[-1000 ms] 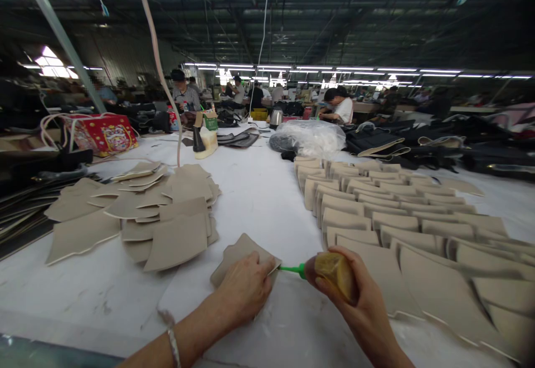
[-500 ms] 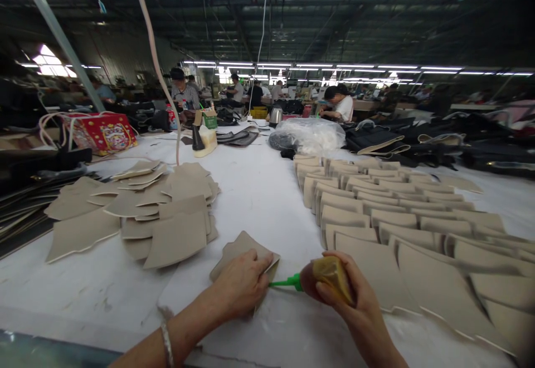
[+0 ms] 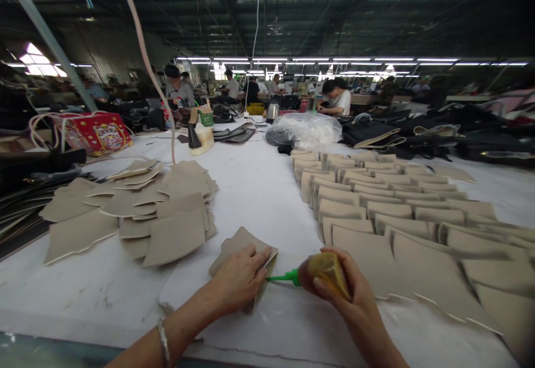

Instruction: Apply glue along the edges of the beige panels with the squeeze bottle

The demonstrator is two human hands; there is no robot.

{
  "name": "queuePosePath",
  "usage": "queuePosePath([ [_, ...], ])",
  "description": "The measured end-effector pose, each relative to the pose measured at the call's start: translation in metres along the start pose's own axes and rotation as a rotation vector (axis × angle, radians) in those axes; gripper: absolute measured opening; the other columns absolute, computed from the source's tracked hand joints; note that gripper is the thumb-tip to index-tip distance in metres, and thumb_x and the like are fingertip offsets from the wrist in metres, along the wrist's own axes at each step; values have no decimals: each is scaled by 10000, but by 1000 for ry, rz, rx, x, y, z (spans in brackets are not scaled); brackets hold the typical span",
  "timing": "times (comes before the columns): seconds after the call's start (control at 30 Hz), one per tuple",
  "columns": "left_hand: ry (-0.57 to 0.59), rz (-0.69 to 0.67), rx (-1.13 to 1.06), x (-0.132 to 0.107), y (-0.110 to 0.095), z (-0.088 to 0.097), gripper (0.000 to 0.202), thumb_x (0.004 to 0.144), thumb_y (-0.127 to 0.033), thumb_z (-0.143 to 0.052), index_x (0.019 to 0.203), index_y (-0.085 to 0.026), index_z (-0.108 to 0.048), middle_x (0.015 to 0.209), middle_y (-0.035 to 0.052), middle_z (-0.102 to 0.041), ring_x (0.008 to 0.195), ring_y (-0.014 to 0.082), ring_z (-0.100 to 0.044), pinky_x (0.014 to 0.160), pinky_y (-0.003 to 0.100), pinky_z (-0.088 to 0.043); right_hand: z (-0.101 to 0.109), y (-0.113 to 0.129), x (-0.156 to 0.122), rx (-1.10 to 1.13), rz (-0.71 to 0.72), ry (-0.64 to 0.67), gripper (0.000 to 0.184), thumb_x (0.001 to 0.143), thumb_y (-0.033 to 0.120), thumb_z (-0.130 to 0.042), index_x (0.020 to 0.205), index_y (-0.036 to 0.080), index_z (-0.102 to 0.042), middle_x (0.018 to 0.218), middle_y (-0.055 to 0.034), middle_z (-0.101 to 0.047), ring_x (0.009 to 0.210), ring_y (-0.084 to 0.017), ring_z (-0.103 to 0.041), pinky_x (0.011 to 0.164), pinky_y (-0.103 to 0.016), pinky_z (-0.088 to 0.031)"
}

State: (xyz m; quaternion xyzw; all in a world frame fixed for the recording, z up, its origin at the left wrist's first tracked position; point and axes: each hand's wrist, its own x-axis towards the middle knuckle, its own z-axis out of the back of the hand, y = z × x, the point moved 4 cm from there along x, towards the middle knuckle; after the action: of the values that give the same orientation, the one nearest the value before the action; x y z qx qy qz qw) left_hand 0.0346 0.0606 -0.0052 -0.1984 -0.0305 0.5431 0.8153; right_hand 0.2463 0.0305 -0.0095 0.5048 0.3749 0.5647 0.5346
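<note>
A flat beige piece (image 3: 238,243), which looks like leather or leatherette, lies in front of me. My left hand (image 3: 240,279) is on top of it, its fingers closed around the right-hand edge; the thumb is hidden. My right hand (image 3: 351,293) grips a squeeze bottle (image 3: 324,272) with amber-brown contents, tipped on its side. The bottle's green nozzle (image 3: 286,277) points left, its tip at the piece's edge beside my left fingertips. Whether the tip touches the piece, I cannot tell.
A loose pile of beige pieces (image 3: 175,237) lies on the left. Overlapping rows of curved beige pieces (image 3: 359,253) fill the right. Farther back are a clear plastic bag (image 3: 309,129), a red gift bag (image 3: 94,134) and a hanging cord (image 3: 150,72). Co-workers sit beyond.
The view has shifted slightly, so the whole scene sits a little higher and to the left. Both hands keep nearly the same pose, the nozzle tip still at the piece's edge.
</note>
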Motion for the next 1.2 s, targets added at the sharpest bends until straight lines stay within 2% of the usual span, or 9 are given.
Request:
queuePosePath([
  [0.13,-3,2,5,0,0,1,471,919,-311,-296,1377,-272,-403,1027,51,-558,958,192,-562,850,275,-406,-5,-4,-5,58,-17,143,481,723,440,-697,1126,252,-512,1016,-21,-626,898,-251,-603,793,-320,-450],
  [0.3,-9,6,6,0,1,0,478,925,-318,-286,1390,-277,-390,1027,50,-553,946,191,-563,840,272,-402,0,-6,-6,10,-28,45,464,744,450,-680,1123,246,-510,949,-10,-629,849,-236,-606,789,-313,-452],
  [0.43,-4,9,2,0,2,-1,478,918,-315,-309,1388,-279,-392,1031,49,-551,947,190,-562,837,272,-399,-5,-4,-9,77,-36,148,481,719,438,-699,1123,247,-524,1028,-23,-630,902,-253,-605,778,-315,-460],
  [0.6,-14,-4,-7,0,2,-2,477,924,-311,-293,1386,-257,-399,1012,56,-549,947,194,-555,847,278,-398,-1,-4,-11,46,-44,21,464,731,439,-690,1116,250,-515,959,-6,-623,863,-238,-594,789,-310,-440],
  [0.8,-20,5,-29,0,3,-2,479,916,-313,-316,1383,-259,-404,1025,56,-543,943,192,-551,845,277,-401,-7,-10,-17,111,-73,168,497,743,451,-681,1156,260,-479,967,-4,-622,859,-233,-595,784,-312,-444],
  [1.0,-22,-8,-51,0,4,-4,475,919,-303,-300,1378,-258,-413,1025,63,-546,943,198,-550,846,291,-402,9,-11,1,-53,13,0,495,762,456,-681,1156,247,-466,1029,-27,-581,913,-231,-569,829,-323,-429],
  [1.07,-22,-15,-54,1,4,-4,475,915,-288,-295,1373,-260,-420,1013,63,-546,931,200,-554,836,297,-407,10,-13,2,-63,38,15,508,764,441,-688,1172,252,-451,1083,-40,-576,970,-244,-563,869,-340,-417],
  [1.2,-33,-27,-53,2,5,-5,472,914,-281,-290,1364,-255,-428,981,58,-541,920,202,-551,828,301,-411,5,-14,-5,-9,57,124,504,763,421,-693,1178,262,-455,1116,-44,-597,1014,-261,-565,896,-353,-403],
])
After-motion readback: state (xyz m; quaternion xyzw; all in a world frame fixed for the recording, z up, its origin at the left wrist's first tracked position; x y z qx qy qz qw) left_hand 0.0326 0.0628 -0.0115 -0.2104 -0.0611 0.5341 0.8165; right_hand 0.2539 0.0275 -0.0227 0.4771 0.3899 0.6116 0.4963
